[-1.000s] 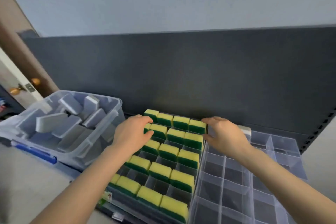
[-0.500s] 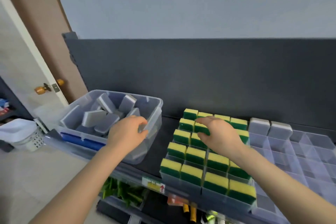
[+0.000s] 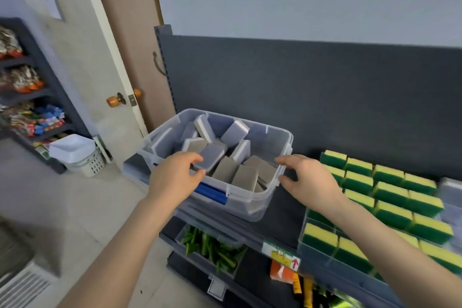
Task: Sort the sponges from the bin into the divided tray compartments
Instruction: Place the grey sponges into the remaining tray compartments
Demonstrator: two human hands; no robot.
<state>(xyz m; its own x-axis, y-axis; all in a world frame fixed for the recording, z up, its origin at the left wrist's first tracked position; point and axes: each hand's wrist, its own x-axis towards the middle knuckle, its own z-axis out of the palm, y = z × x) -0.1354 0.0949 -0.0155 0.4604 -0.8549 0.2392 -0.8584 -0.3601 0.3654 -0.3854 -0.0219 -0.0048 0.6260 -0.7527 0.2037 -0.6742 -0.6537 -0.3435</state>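
Clear plastic bin (image 3: 260, 204) sits on the dark shelf (image 3: 285, 212), heaped with grey sponges (image 3: 235, 132) lying at all angles. My left hand (image 3: 175, 177) is over its near rim, fingers (image 3: 193, 157) curled against the edge of 1 grey sponge; I cannot tell whether they grip it. My right hand (image 3: 310, 182) is at the bin's right rim, fingers spread and relaxed, holding nothing. To the right, apart from the bin on the same shelf, stands the divided tray (image 3: 325, 261), its visible compartments filled with yellow-green sponges (image 3: 390, 195) in rows, yellow side up. My right forearm crosses above the tray's near-left corner.
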